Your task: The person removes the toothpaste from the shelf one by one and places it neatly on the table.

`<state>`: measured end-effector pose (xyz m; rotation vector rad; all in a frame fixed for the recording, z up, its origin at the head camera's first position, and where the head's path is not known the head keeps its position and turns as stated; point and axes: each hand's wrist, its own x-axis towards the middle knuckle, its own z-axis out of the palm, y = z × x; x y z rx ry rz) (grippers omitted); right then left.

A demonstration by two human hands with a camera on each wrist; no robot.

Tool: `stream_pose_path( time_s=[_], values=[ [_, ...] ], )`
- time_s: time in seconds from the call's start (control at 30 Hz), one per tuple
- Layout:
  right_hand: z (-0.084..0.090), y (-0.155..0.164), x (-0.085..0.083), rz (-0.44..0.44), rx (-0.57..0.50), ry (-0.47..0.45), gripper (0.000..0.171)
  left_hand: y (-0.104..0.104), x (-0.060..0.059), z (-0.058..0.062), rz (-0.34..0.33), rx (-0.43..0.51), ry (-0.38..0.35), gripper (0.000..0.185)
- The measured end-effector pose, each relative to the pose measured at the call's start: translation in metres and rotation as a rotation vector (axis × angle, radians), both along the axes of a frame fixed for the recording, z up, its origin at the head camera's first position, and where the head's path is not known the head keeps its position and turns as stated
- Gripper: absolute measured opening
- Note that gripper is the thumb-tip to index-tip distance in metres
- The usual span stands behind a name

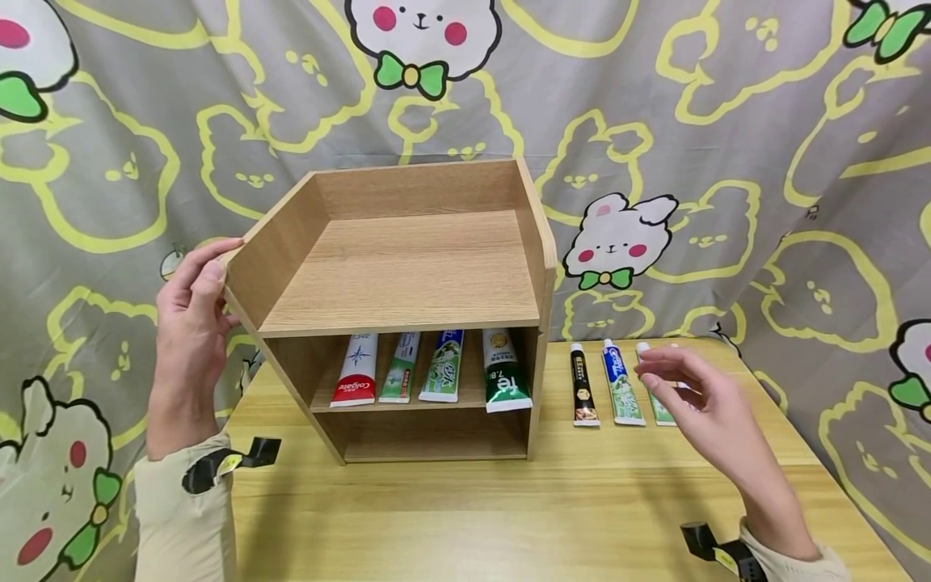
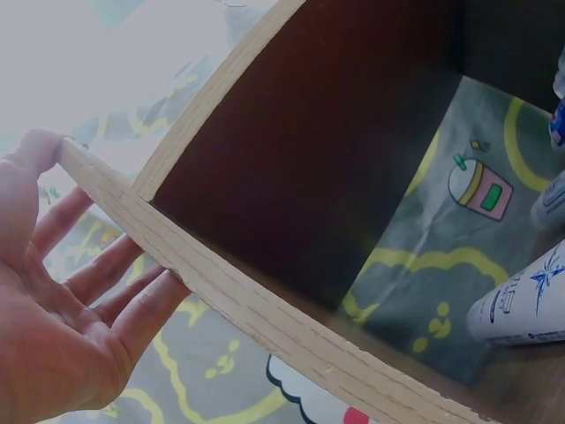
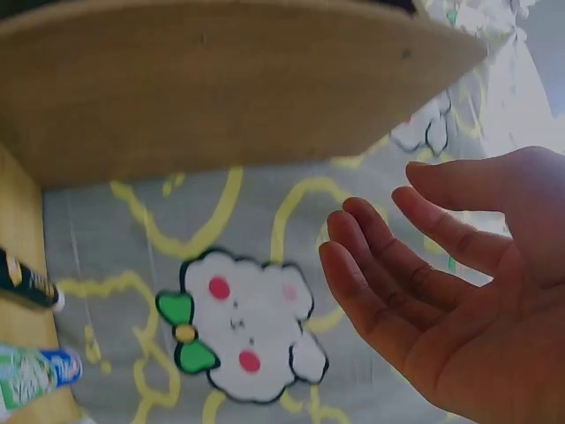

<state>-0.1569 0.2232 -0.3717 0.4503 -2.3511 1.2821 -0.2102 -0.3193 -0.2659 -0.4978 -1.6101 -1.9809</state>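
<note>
A small wooden shelf (image 1: 407,267) stands on the table. My left hand (image 1: 192,323) grips the front edge of its left side panel (image 2: 238,265), with the thumb and fingertips at that edge. Inside, on the middle board, lie a red and white Colgate toothpaste tube (image 1: 356,372), a slim green and white tube (image 1: 401,368), a blue and green tube (image 1: 443,368) and a dark green and white tube (image 1: 506,372). My right hand (image 1: 694,396), fingers loosely bent and holding nothing, hovers over the tubes right of the shelf, partly hiding a green and white tube (image 1: 663,411).
Right of the shelf, a black toothpaste tube (image 1: 583,386) and a blue and green one (image 1: 621,384) lie side by side on the wooden table (image 1: 465,517). A patterned curtain (image 1: 625,73) hangs behind and along both sides.
</note>
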Motion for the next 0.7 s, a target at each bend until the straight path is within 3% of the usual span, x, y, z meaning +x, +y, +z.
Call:
stream_pose_path(
  time_s=[0.43, 0.7],
  values=[
    [0.0, -0.053, 0.015, 0.148, 0.002, 0.038, 0.03, 0.001, 0.001, 0.0, 0.004, -0.003, 0.001, 0.035],
    [-0.009, -0.079, 0.016, 0.166, 0.03, 0.088, 0.04, 0.0, 0.0, 0.0, -0.013, 0.002, 0.009, 0.035]
  ],
)
